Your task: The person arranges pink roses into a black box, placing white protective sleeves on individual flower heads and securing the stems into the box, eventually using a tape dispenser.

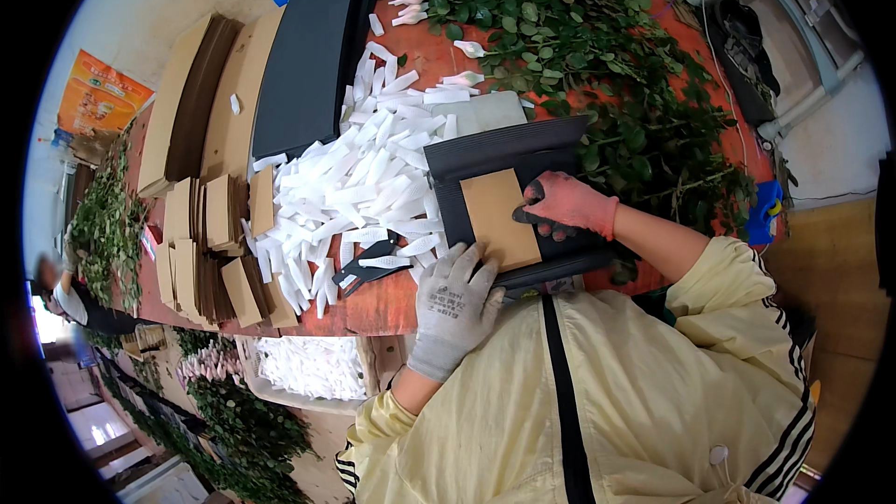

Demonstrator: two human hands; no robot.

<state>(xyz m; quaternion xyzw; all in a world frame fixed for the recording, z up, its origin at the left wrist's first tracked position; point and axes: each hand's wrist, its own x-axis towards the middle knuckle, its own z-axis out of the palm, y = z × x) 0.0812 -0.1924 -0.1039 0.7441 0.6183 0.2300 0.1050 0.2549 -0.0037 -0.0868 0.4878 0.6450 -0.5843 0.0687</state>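
Note:
A black corrugated sheet (452, 212) lies at the table's front edge, its far and near flaps bent up. On it rests a flat brown cardboard piece (495, 215). My left hand (457, 303), in a pale grey glove, lies with its fingers stretched out at the near left corner of the sheet and cardboard. My right hand (567, 205), in a pink glove with dark fingertips, is closed above the cardboard's right edge; what its fingers hold, if anything, is hidden. Black-handled scissors (366, 266) lie left of the sheet, partly under white foam net sleeves (364, 168).
Cardboard stacks (191, 103) and black sheets (308, 65) fill the table's left side. Leafy rose stems (597, 65) with wrapped buds cover the far right. A bin of white sleeves (313, 367) stands below the front edge. Another person (70, 294) is at far left.

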